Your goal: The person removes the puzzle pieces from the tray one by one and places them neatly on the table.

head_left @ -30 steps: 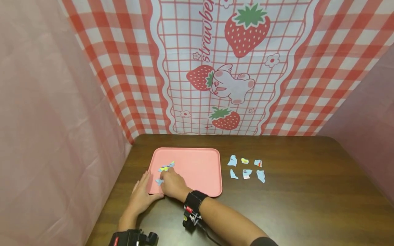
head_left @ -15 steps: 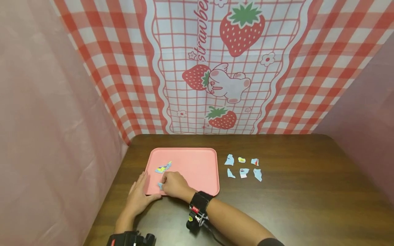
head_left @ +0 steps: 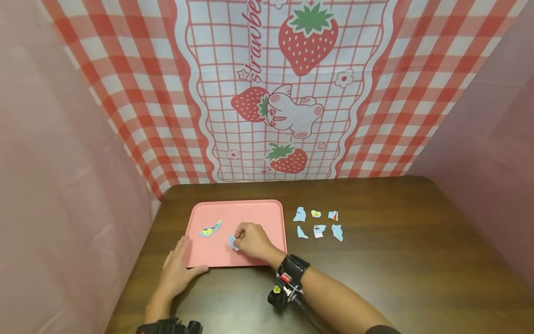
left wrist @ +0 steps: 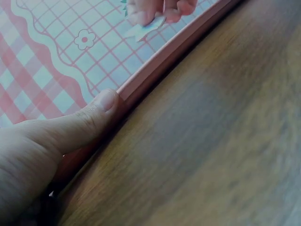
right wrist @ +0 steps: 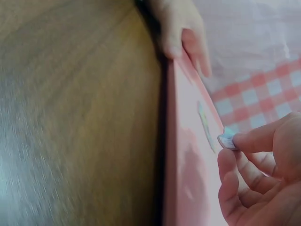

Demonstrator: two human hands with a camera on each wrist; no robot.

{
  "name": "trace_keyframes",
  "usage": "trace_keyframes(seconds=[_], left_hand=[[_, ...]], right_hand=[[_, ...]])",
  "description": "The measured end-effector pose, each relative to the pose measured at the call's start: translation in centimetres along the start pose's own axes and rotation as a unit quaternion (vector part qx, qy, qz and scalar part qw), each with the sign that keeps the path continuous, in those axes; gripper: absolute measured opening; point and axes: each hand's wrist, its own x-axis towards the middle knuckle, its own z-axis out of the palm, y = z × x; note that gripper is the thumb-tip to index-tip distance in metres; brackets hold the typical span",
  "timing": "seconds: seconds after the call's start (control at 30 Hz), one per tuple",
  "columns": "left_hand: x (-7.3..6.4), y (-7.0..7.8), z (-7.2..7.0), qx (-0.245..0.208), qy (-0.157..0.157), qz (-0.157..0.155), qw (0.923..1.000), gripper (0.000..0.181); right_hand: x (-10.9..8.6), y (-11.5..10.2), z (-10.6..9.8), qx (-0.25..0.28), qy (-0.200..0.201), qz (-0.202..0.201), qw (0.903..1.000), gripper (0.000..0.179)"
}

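Note:
My right hand [head_left: 256, 241] pinches a small light-blue paper piece [head_left: 233, 242] between thumb and fingertips, over the middle of the pink tray [head_left: 250, 208]. In the right wrist view that paper piece [right wrist: 227, 139] stands up from the fingertips, apart from the tray. My left hand [head_left: 175, 271] rests at the tray's near left corner, fingers fairly straight along the left side. Its thumb [left wrist: 89, 120] touches the front rim in the left wrist view. On the tray's left part lies a yellow-and-blue strip of paper pieces [head_left: 210, 229].
Right of the tray, several torn-looking paper pieces lie in two rows on the brown wooden table [head_left: 375, 278], among them a yellow piece [head_left: 316, 214] and a blue one [head_left: 337, 233]. A strawberry-print checked cloth [head_left: 288, 116] hangs behind; pink cloth [head_left: 75, 208] hangs on the left.
My right hand has lifted the light-blue paper piece from the spot below the yellow-and-blue strip and moved it right. The left hand stays at the tray corner. The head view has shifted right.

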Motion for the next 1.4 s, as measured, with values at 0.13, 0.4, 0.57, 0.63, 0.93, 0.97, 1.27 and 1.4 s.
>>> trace_keyframes(seconds=[0.13,0.4,0.57,0.63,0.93,0.97,1.27,1.4], left_hand=[[-0.1,-0.3,-0.1,-0.003,-0.002,-0.001,1.0,0.115],[0.1,-0.3,-0.1,0.002,-0.004,-0.001,1.0,0.115],[0.2,0.0,-0.2,0.0,-0.004,-0.005,1.0,0.116],[0.2,0.0,-0.3,0.002,-0.005,-0.006,1.0,0.116],[0.2,-0.1,-0.1,0.008,-0.01,-0.008,0.9999,0.116],[0.2,-0.1,-0.1,0.008,-0.01,-0.007,0.9999,0.116],[0.0,0.1,0.0,0.011,-0.009,0.0,0.9999,0.115],[0.0,0.2,-0.1,0.01,-0.006,0.003,0.9999,0.114]], right_hand=[[0.1,0.6,-1.2,0.011,0.017,0.007,0.9998,0.014],[0.0,2.5,-4.4,0.04,0.039,0.036,0.9978,0.011],[-0.4,4.2,-6.5,0.034,0.054,0.052,0.9966,0.014],[-0.6,5.1,-7.3,0.042,0.064,0.061,0.9952,0.01],[-1.7,8.1,-11.0,0.056,0.096,0.103,0.9884,0.006],[-1.8,8.4,-11.4,0.052,0.102,0.106,0.9877,0.007],[-3.0,11.4,-15.6,0.013,0.149,0.141,0.9786,0.01],[-3.8,12.5,-17.6,-0.006,0.159,0.151,0.9756,0.013]])
